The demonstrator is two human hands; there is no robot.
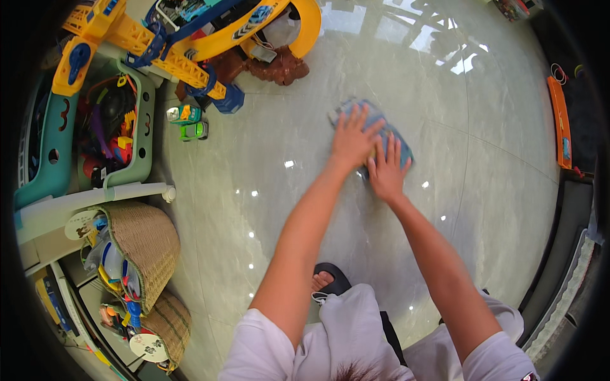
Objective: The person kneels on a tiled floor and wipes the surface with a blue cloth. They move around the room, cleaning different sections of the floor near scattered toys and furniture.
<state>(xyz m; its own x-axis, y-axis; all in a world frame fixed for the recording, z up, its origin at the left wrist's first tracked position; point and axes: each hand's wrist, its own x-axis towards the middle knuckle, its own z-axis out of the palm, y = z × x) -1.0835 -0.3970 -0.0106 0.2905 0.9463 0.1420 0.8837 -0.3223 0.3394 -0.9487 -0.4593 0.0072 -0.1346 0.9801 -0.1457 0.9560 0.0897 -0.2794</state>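
A blue-grey cloth [398, 138] lies spread on the glossy grey tiled floor [295, 214], a little blurred. On its left and middle part my left hand [355, 135] presses flat, fingers spread. Close beside it, my right hand [388, 169] rests on the cloth's lower right part, its fingers also apart. The two hands nearly touch. Neither hand has its fingers closed round the cloth. Part of the cloth is hidden under both hands.
Green toy bins [145, 128], a yellow toy crane [138, 40] and toy track [310, 28] stand at upper left. Two toy trucks [193, 131] sit nearby. Woven baskets [147, 247] hold toys at lower left. An orange toy piece [560, 124] lies right; a black slipper [338, 281] is below.
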